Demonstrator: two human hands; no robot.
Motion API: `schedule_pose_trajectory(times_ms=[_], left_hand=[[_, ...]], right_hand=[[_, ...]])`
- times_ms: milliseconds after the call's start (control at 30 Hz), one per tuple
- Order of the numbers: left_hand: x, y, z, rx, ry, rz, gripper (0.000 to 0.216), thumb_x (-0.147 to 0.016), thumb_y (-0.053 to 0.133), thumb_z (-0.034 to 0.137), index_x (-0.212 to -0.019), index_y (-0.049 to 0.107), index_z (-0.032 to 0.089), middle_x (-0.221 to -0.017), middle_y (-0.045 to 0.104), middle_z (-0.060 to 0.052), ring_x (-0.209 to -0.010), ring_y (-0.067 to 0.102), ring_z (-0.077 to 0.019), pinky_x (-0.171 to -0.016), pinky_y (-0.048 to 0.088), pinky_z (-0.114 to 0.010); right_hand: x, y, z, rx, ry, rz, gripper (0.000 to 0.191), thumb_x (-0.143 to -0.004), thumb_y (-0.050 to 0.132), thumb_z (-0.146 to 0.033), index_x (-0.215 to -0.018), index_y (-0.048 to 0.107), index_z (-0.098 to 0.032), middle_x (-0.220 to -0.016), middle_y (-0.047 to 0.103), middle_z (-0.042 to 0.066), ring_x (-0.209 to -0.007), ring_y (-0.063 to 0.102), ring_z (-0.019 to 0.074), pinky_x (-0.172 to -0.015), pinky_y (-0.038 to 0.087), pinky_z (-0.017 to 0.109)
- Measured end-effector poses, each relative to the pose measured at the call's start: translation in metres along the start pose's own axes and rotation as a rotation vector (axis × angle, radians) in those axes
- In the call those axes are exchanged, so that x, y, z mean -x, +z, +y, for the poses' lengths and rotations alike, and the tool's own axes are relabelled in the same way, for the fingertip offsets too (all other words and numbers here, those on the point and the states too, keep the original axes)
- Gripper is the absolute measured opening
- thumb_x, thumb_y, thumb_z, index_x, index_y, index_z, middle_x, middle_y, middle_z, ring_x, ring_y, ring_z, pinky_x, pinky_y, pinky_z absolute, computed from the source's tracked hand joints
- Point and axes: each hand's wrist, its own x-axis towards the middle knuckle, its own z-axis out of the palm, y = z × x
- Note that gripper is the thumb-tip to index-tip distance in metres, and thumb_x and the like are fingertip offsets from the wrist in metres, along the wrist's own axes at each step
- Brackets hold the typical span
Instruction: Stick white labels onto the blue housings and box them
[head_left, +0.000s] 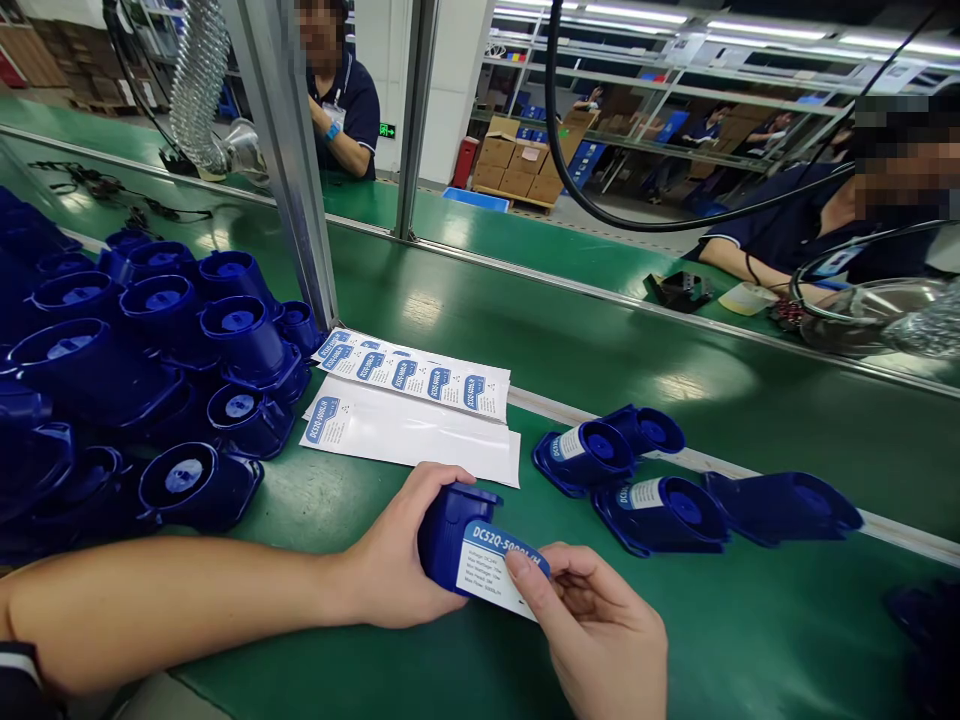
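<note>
My left hand [401, 560] is wrapped round a dark blue plastic pump housing [442, 535] above the green table. Between thumb and fingers, my right hand [600, 620] pinches the right end of a blue and white label [491, 575] printed "DC52Q-5000L/H". The label's left end lies against the housing's side, while its right end stands off it. Behind my hands are label sheets [420, 430]; the upper one bears several labels, the lower one a single label at its left end. The housing's far side is hidden.
Many blue housings [240, 335] are heaped at the left. Labelled housings [667, 500] lie at the right. A metal post [289, 160] rises behind the heap, and a black cable [637, 220] hangs across. Two people sit across the green bench [480, 270].
</note>
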Motion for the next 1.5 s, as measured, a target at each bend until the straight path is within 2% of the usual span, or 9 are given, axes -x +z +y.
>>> schedule_pose_trajectory(times_ms=[533, 667, 767, 833, 900, 1033, 1100, 1300, 1500], left_hand=[[0.000, 0.000, -0.001, 0.000, 0.020, 0.016, 0.089, -0.068, 0.086, 0.006, -0.142, 0.045, 0.033, -0.138, 0.054, -0.007, -0.124, 0.063, -0.0298, -0.113, 0.052, -0.049], [0.001, 0.001, -0.001, 0.033, 0.006, 0.015, 0.084, -0.070, 0.086, 0.007, -0.140, 0.047, 0.032, -0.137, 0.055, -0.008, -0.125, 0.063, -0.0308, -0.115, 0.050, -0.051], [0.002, 0.001, -0.001, 0.065, 0.007, 0.016, 0.081, -0.073, 0.086, 0.009, -0.139, 0.046, 0.031, -0.137, 0.055, -0.009, -0.126, 0.063, -0.0312, -0.115, 0.050, -0.052], [0.002, 0.001, -0.002, 0.063, 0.023, 0.015, 0.082, -0.072, 0.086, 0.008, -0.140, 0.046, 0.031, -0.137, 0.055, -0.009, -0.127, 0.062, -0.0313, -0.115, 0.049, -0.052], [0.002, 0.001, -0.002, 0.033, 0.060, 0.011, 0.082, -0.072, 0.085, 0.007, -0.140, 0.046, 0.030, -0.136, 0.054, -0.009, -0.128, 0.060, -0.0312, -0.115, 0.049, -0.051], [0.002, 0.001, -0.002, -0.064, 0.165, -0.022, 0.081, -0.073, 0.081, 0.005, -0.141, 0.046, 0.031, -0.137, 0.051, -0.010, -0.131, 0.057, -0.0316, -0.113, 0.051, -0.050], [0.002, 0.002, -0.002, -0.094, 0.208, -0.043, 0.083, -0.073, 0.079, 0.003, -0.143, 0.045, 0.032, -0.139, 0.050, -0.011, -0.135, 0.055, -0.0328, -0.115, 0.051, -0.051], [0.006, 0.003, -0.004, -0.129, 0.233, -0.090, 0.082, -0.074, 0.078, 0.003, -0.144, 0.046, 0.031, -0.141, 0.047, -0.013, -0.139, 0.053, -0.0348, -0.117, 0.051, -0.053], [0.005, 0.002, -0.006, -0.095, 0.234, -0.083, 0.085, -0.066, 0.073, 0.000, -0.140, 0.047, 0.031, -0.139, 0.049, -0.012, -0.134, 0.056, -0.0351, -0.115, 0.051, -0.054]], right_hand=[[0.000, 0.003, -0.001, 0.048, 0.019, -0.005, 0.033, -0.077, 0.093, -0.048, -0.073, 0.073, -0.022, -0.070, 0.070, 0.003, -0.056, 0.064, 0.0163, -0.052, 0.058, 0.026], [0.000, 0.006, -0.009, 0.195, -0.063, 0.050, 0.033, -0.082, 0.087, -0.051, -0.072, 0.072, -0.023, -0.067, 0.067, 0.002, -0.054, 0.059, 0.0151, -0.049, 0.051, 0.026], [-0.004, 0.002, -0.016, 0.376, -0.245, 0.074, 0.022, -0.085, 0.084, -0.046, -0.088, 0.076, -0.025, -0.065, 0.068, -0.001, -0.053, 0.055, 0.0151, -0.052, 0.047, 0.029], [-0.009, -0.003, -0.019, 0.401, -0.303, 0.090, 0.031, -0.087, 0.081, -0.044, -0.112, 0.074, -0.027, -0.074, 0.075, 0.000, -0.058, 0.059, 0.0167, -0.058, 0.051, 0.030], [-0.014, -0.007, -0.019, 0.330, -0.264, 0.063, 0.043, -0.092, 0.077, -0.045, -0.130, 0.065, -0.028, -0.096, 0.081, 0.004, -0.074, 0.070, 0.0200, -0.067, 0.057, 0.031], [-0.016, -0.004, -0.012, 0.124, -0.094, -0.174, 0.049, -0.094, 0.076, -0.053, -0.134, 0.062, -0.028, -0.136, 0.075, 0.013, -0.120, 0.073, 0.0306, -0.091, 0.063, 0.039], [-0.014, 0.002, -0.010, 0.069, -0.033, -0.245, 0.052, -0.091, 0.079, -0.054, -0.132, 0.064, -0.027, -0.139, 0.073, 0.014, -0.121, 0.072, 0.0323, -0.097, 0.063, 0.043], [-0.007, 0.017, -0.020, 0.038, 0.067, -0.262, 0.050, -0.083, 0.087, -0.048, -0.123, 0.069, -0.025, -0.121, 0.078, 0.010, -0.108, 0.074, 0.0287, -0.101, 0.059, 0.045], [0.004, 0.018, -0.029, 0.144, 0.095, -0.298, 0.071, -0.070, 0.088, -0.031, -0.133, 0.055, -0.030, -0.127, 0.073, 0.007, -0.110, 0.070, 0.0288, -0.091, 0.060, 0.043]])
